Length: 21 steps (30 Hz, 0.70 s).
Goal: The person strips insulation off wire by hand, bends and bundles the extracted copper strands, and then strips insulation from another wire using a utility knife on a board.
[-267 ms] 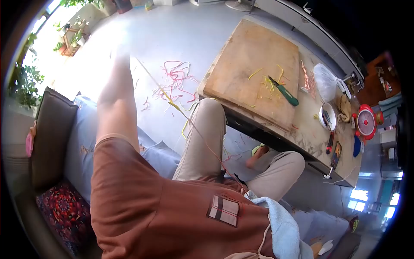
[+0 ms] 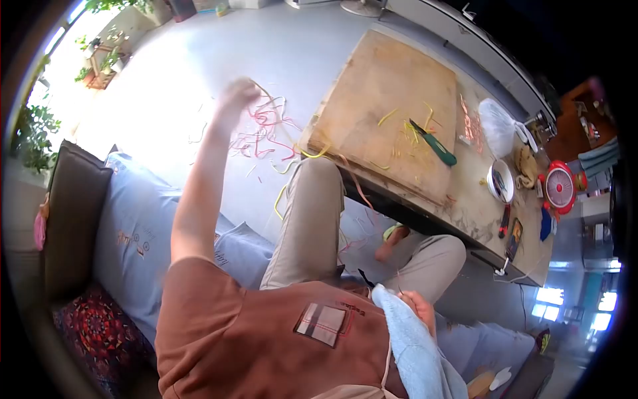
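My left hand (image 2: pixel 240 94), blurred by motion, is stretched out over the floor at the upper left, fingers closed on a thin yellowish strand. Slack yellow (image 2: pixel 318 153) and pink (image 2: pixel 355 181) lengths hang between it and my lap; whether they are one piece I cannot tell. My right hand (image 2: pixel 419 307) is closed at my waist, beside a light blue towel (image 2: pixel 409 339). What its fingers hold is mostly hidden. A dark pointed tip (image 2: pixel 365 276) shows near it. On the wooden board (image 2: pixel 385 80) lies a green-handled knife (image 2: pixel 435 143) among yellow scraps.
Pink and yellow strips (image 2: pixel 266 123) litter the floor. The table (image 2: pixel 458 219) beyond my knees carries copper-coloured strands (image 2: pixel 470 123), a plastic bag (image 2: pixel 497 126), a white bowl (image 2: pixel 500 183) and a red fan (image 2: pixel 559 187). A blue-covered sofa (image 2: pixel 143 219) is under me.
My left hand has swung inward and come back from the bright upper left. The strand, stretched fairly straight before, now sags. My right hand has come into view beside the towel.
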Tool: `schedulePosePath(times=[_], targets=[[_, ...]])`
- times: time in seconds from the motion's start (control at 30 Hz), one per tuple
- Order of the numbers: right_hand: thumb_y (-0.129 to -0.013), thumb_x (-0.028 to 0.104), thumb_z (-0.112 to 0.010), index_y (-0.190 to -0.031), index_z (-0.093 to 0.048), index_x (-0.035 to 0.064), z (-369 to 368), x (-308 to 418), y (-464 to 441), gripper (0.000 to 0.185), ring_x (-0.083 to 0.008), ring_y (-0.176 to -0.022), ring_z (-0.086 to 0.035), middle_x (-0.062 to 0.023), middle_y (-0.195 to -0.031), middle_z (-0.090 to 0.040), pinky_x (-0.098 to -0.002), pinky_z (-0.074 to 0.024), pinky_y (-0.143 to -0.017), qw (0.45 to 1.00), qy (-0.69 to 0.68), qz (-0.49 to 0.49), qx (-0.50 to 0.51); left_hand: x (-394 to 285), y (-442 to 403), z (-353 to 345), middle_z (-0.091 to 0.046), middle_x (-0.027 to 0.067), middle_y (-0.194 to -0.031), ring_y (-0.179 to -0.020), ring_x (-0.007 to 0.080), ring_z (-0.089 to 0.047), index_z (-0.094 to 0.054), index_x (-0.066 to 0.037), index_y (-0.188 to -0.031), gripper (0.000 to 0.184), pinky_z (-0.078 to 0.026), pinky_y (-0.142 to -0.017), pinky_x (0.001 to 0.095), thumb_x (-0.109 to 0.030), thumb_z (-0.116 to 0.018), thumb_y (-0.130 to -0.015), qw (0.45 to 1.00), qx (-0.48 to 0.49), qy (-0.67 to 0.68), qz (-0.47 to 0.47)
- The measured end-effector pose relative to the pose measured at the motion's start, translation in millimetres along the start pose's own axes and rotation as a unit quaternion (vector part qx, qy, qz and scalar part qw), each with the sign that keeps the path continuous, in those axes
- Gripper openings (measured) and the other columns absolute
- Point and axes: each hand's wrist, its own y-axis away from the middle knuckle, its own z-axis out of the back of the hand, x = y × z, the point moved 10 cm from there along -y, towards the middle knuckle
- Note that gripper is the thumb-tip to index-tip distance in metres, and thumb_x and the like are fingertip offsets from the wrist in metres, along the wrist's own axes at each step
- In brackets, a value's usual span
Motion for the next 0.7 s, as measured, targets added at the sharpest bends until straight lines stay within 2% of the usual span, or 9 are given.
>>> schedulePosePath(times=[0.03, 0.07, 0.1, 0.13, 0.2, 0.3, 0.47, 0.63, 0.7], targets=[[-0.092, 0.021, -0.051, -0.098, -0.061, 0.0062, -6, 7, -3, 0.019, -0.0027, -0.064, -0.048, 0.0027, -0.07, -0.055, -0.0172, -0.0394, -0.061, 1.0, -0.018, -0.001, -0.004, 31, 32, -8, -0.055, 0.0144, -0.105, -0.093, 0.0226, -0.058, -0.042, 0.0, -0.12, 0.046, -0.05, -0.082, 0.0366, -0.015, -0.063, -0.082, 0.991, -0.012, -0.053, 0.125], [-0.093, 0.021, -0.05, -0.096, -0.06, 0.0054, -7, 9, -3, 0.019, -0.0027, -0.061, -0.047, 0.004, -0.065, -0.053, -0.0179, -0.039, -0.058, 0.999, -0.035, 0.001, -0.008, 28, 67, -21, -0.049, 0.0158, -0.115, -0.101, 0.0219, -0.052, -0.037, -0.004, -0.127, 0.055, -0.048, -0.082, 0.0354, -0.015, -0.065, -0.08, 0.971, -0.029, -0.208, 0.114], [-0.093, 0.021, -0.049, -0.095, -0.06, 0.0054, -5, 6, -4, 0.019, -0.002, -0.058, -0.045, 0.0048, -0.064, -0.051, -0.0177, -0.0368, -0.055, 0.999, -0.035, 0.004, -0.005, 25, 91, -27, -0.056, 0.0137, -0.106, -0.092, 0.0224, -0.057, -0.038, 0.0, -0.125, 0.053, -0.047, -0.079, 0.0315, -0.016, -0.064, -0.081, 0.964, -0.048, -0.262, -0.025], [-0.093, 0.021, -0.049, -0.095, -0.06, 0.0055, -4, -1, -8, 0.02, -0.0012, -0.056, -0.042, 0.0056, -0.062, -0.049, -0.0175, -0.0346, -0.053, 0.999, -0.036, 0.007, 0.0, 27, 114, -37, -0.057, 0.0108, -0.109, -0.091, 0.0198, -0.057, -0.041, -0.001, -0.124, 0.051, -0.047, -0.078, 0.0321, -0.017, -0.064, -0.081, 0.957, -0.047, -0.278, -0.07], [-0.093, 0.022, -0.049, -0.095, -0.06, 0.0054, -5, -7, -11, 0.02, -0.0001, -0.053, -0.039, 0.0069, -0.059, -0.047, -0.0172, -0.0309, -0.05, 0.999, -0.044, 0.011, 0.01, 10, 158, -78, -0.06, 0.0089, -0.105, -0.092, 0.0148, -0.057, -0.052, -0.001, -0.115, 0.033, -0.045, -0.077, 0.0286, -0.018, -0.058, -0.086, 0.977, -0.006, -0.207, -0.046], [-0.093, 0.022, -0.049, -0.094, -0.061, 0.0052, -9, -8, -6, 0.02, 0.0006, -0.052, -0.036, 0.0077, -0.058, -0.045, -0.0168, -0.0277, -0.048, 0.998, -0.061, 0.004, 0.027, -18, 197, -154, -0.058, 0.0085, -0.109, -0.101, 0.0147, -0.054, -0.052, 0.0, -0.116, 0.031, -0.046, -0.083, 0.0297, -0.022, -0.044, -0.095, 0.994, 0.089, 0.038, 0.046], [-0.093, 0.02, -0.049, -0.099, -0.059, 0.0032, -1, -4, 3, 0.021, -0.0009, -0.058, -0.043, 0.0046, -0.066, -0.051, -0.0168, -0.034, -0.053, 0.998, -0.03, -0.021, 0.057, -39, 203, -195, -0.061, 0.0039, -0.087, -0.077, 0.0086, -0.055, -0.058, -0.001, -0.108, 0.03, -0.045, -0.069, 0.0235, -0.024, -0.045, -0.095, 0.981, 0.141, 0.129, 0.041], [-0.093, 0.02, -0.049, -0.114, -0.053, -0.0001, 1, 75, -38, 0.03, -0.0062, -0.081, -0.054, -0.0039, -0.092, -0.059, -0.0223, -0.0453, -0.071, 0.978, 0.022, 0.192, 0.083, -62, 241, -247, -0.058, 0.0003, -0.074, -0.067, 0.0059, -0.051, -0.062, 0.0, -0.1, 0.024, -0.042, -0.062, 0.0203, -0.019, -0.048, -0.094, 0.964, 0.26, 0.035, 0.04], [-0.093, 0.025, -0.048, -0.111, -0.054, 0.0014, -30, 116, -54, 0.03, -0.0043, -0.066, -0.051, 0.0001, -0.075, -0.056, -0.0203, -0.0422, -0.058, 0.978, -0.037, 0.179, 0.102, -74, 258, -264, -0.059, 0.0009, -0.074, -0.066, 0.0058, -0.05, -0.062, 0.001, -0.099, 0.022, -0.042, -0.062, 0.0205, -0.016, -0.049, -0.093, 0.95, 0.311, -0.036, 0.01]])
